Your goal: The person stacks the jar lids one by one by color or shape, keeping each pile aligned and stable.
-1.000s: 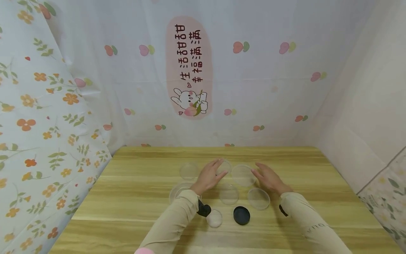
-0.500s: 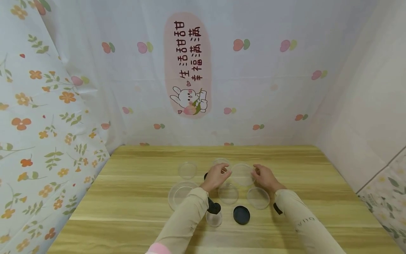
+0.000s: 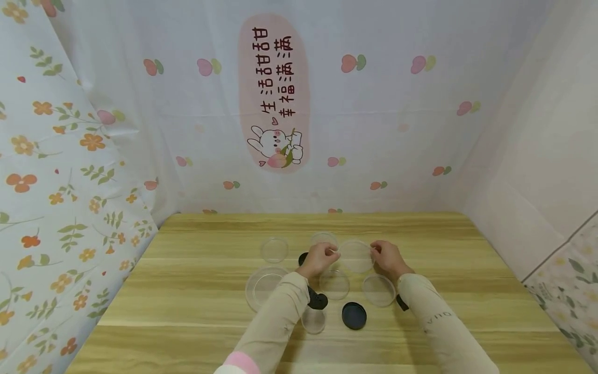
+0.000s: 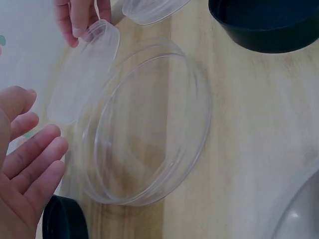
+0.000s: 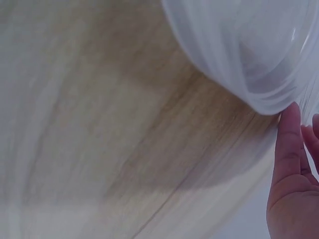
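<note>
In the head view, a large clear petri dish [image 3: 356,255] lies between my two hands. My right hand [image 3: 389,257] holds its right rim. The left wrist view shows right-hand fingertips [image 4: 79,22] pinching the edge of this petri dish, which looks tilted there. My left hand [image 3: 320,258] is close to its left side, with fingers loosely bent and parted; whether they touch the rim cannot be seen. In the right wrist view, a fingertip [image 5: 290,114] meets the rim from below. Another clear petri dish [image 4: 154,129] rests on the wood just in front.
Several more clear dishes surround the hands: far left [image 3: 274,250], behind [image 3: 324,239], near right [image 3: 379,290]. A wide clear dish [image 3: 252,285] is partly under the left sleeve. One black round dish [image 3: 354,316] sits nearer; another [image 3: 302,258] shows beside the left hand.
My left hand has moved right from the rear dish toward the large dish, its fingers drawing in and uncovering a black dish. My right hand has come closer in on the large dish's rim.
</note>
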`<state>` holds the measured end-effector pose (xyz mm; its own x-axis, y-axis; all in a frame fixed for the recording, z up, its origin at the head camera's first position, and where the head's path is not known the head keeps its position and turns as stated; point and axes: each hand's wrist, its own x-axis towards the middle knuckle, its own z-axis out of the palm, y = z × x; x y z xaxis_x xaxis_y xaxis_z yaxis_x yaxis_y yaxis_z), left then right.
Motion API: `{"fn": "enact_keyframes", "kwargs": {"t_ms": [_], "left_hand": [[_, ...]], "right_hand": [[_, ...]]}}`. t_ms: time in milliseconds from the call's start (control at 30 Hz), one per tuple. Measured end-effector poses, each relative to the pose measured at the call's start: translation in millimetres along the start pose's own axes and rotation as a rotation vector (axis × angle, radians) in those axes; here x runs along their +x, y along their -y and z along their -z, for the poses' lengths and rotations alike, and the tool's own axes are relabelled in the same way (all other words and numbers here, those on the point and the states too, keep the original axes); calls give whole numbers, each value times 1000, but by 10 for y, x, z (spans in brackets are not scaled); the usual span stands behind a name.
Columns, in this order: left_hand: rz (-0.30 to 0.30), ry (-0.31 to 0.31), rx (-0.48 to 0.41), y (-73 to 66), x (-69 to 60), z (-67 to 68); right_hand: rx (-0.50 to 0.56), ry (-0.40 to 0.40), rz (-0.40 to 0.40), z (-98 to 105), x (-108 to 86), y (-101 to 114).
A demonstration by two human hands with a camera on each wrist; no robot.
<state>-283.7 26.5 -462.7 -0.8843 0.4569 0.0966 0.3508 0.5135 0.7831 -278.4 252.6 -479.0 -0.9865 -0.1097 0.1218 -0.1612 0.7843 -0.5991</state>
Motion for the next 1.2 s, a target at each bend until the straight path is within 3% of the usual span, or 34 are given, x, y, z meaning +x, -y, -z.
{"fn": "enact_keyframes", "kwargs": {"t_ms": [267,367,400,467,600,633,733,800,900,933,967,1133,1167,1200], "left_hand": [[58,10,-13,-58,-15,-42],[79,7,-19,-7,27,-94],[38,-9,-27,121,90,-166],[40,-3,-32,316,217,-286],[-35,-65,5,900,551,-651],[-16,-74,8,987,614,-711],[-59,-128,23,1198,710,-839],[-37,-116,-3,1155,673,-794],[20,-60,-48,922,527,-627],[1,-59,-45,890,504,-597],[27,-48,-55,813,467,-549],[47,-81,-4,616,368,-480],[71,-87,14,500,316,-441],[37,-104,11,542,329,-460]], "right_hand": [[13,-10,-77,25,-4,19],[20,-11,-102,12,1,19],[24,-10,-114,11,-1,23],[29,-6,-130,14,-5,35],[47,6,-155,24,-1,40],[55,11,-158,25,2,40],[82,18,-162,26,13,35],[108,25,-171,23,17,37],[136,34,-181,19,20,42],[144,34,-188,16,23,46],[149,35,-193,13,25,46],[148,29,-196,4,37,37],[148,28,-195,4,37,34],[147,24,-195,4,37,31]]}}
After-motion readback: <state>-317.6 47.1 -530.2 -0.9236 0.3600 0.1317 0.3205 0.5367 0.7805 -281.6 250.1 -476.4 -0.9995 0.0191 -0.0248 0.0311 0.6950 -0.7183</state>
